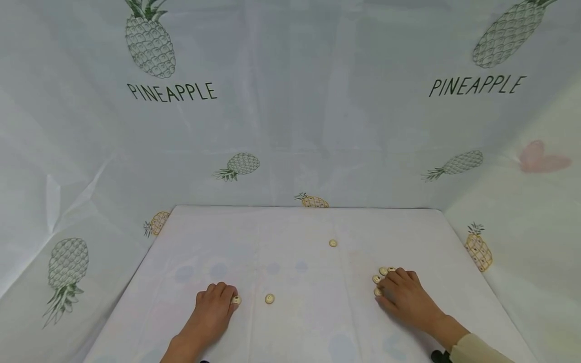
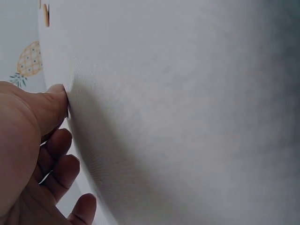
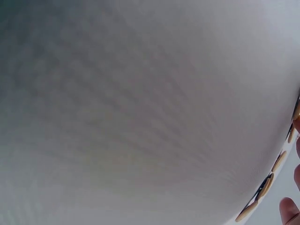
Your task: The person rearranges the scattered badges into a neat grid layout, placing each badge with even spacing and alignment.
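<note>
Low on the white-covered table, my left hand (image 1: 212, 309) pinches a small pale-yellow wooden disc (image 1: 236, 299) between thumb and forefinger. In the left wrist view the thumb (image 2: 54, 105) presses toward the tabletop and mostly hides that disc; the other fingers are curled. To the right, my right hand (image 1: 405, 296) holds a similar disc (image 1: 378, 292) at its thumb and forefinger tips. Just beyond those fingertips lie more discs, one disc (image 1: 383, 271) among them, partly covered by the hand. The right wrist view catches only fingertips (image 3: 289, 211) and a row of discs (image 3: 266, 185) edge-on.
A single disc (image 1: 270, 299) lies right of my left hand, and another disc (image 1: 333, 243) lies farther back. The white tabletop (image 1: 299, 333) has faint blue dots and fold lines. Pineapple-printed cloth (image 1: 290, 111) hangs behind and at both sides.
</note>
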